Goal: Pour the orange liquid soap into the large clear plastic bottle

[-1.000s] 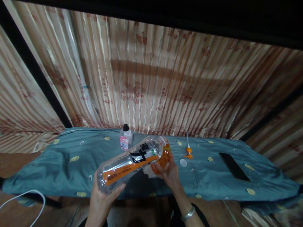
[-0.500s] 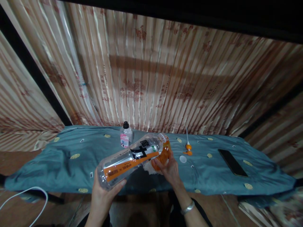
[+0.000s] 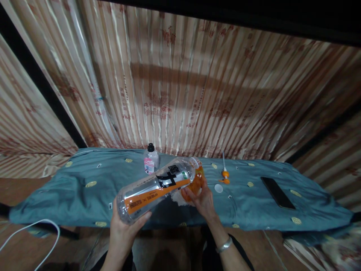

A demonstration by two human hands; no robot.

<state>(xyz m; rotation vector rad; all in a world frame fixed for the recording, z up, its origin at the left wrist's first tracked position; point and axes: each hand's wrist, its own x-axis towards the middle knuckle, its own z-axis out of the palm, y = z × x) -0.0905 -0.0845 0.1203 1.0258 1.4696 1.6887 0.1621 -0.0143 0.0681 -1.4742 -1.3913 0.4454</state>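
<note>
A large clear plastic bottle (image 3: 152, 190) with an orange and black label lies tilted in my left hand (image 3: 126, 229), which is wrapped round its base end. Its neck points up to the right, against the mouth of a smaller orange bottle (image 3: 194, 184). My right hand (image 3: 201, 197) is closed round that orange bottle, thumb on the near side. The necks overlap, so I cannot tell exactly how they meet. Under the orange bottle lies a crumpled white tissue (image 3: 180, 198). Right of my right hand, an orange pump head (image 3: 225, 175) with its tube rests on the cloth.
A small clear bottle with a black cap (image 3: 151, 160) stands behind the large bottle. A white disc (image 3: 218, 188) and a black phone (image 3: 278, 192) lie right on the green cloth (image 3: 70, 203). A striped curtain (image 3: 169, 82) hangs behind; a white cable (image 3: 42, 222) loops at lower left.
Both hands keep their hold on the two bottles, in nearly the same pose. The view has shifted very slightly; nothing was taken up or let go.
</note>
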